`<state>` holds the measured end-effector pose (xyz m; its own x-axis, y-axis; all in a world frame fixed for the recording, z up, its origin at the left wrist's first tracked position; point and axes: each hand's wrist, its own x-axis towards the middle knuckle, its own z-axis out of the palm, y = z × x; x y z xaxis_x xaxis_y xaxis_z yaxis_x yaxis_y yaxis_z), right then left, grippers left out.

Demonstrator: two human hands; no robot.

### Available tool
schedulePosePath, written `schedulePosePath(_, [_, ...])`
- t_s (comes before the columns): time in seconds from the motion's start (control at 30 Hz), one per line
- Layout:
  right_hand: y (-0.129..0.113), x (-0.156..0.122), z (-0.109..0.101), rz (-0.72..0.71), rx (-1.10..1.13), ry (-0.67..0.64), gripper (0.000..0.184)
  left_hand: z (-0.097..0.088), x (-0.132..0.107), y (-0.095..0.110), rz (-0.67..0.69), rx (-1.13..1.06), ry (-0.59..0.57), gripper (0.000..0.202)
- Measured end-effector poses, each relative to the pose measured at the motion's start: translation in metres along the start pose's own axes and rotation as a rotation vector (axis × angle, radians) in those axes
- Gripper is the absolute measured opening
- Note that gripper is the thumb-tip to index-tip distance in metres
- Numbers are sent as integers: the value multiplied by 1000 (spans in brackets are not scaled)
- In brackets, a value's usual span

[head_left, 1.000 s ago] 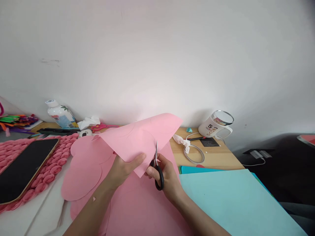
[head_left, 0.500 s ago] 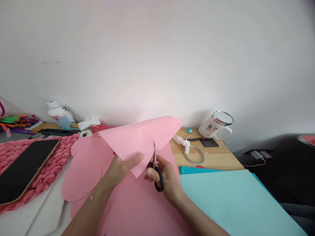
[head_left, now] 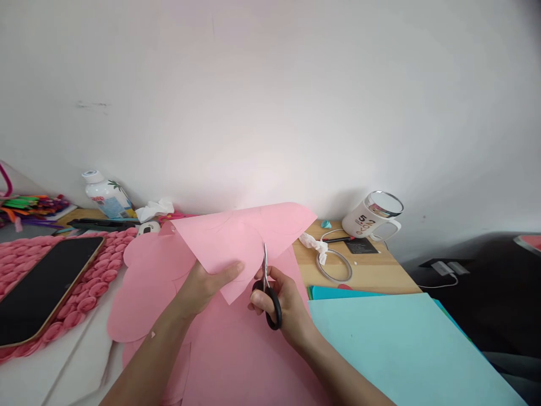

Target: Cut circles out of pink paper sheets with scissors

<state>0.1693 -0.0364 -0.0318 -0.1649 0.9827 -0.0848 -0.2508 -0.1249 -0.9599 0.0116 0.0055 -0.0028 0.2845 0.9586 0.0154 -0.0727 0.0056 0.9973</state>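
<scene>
Two hands: left hand (head_left: 209, 286), toward 7 o'clock, pinches the pink sheet (head_left: 228, 248), thumb uppermost; right hand (head_left: 286, 301), at 6, closes round the scissors (head_left: 265, 275)
Pink sheet: raised just below centre; its lower corner now sits farther toward 7 than a second ago
Drawn curve (head_left: 258, 231): meets the blades, which point to 12; that turn suggests the cut is following its bend
</scene>
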Motion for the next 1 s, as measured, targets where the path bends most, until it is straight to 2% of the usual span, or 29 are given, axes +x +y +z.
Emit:
schedulePosePath(0.17, [-4, 1, -5, -32, 34, -47, 45, -3, 0, 1, -43, 105, -64, 46])
schedulePosePath(0.53, [-4, 2, -3, -16, -10, -14, 46, -6, 0, 0, -29, 90, -104, 38])
schedulePosePath(1.0, [-3, 0, -2, 7, -31, 9, 43, -9, 0, 1, -32, 67, -138, 52])
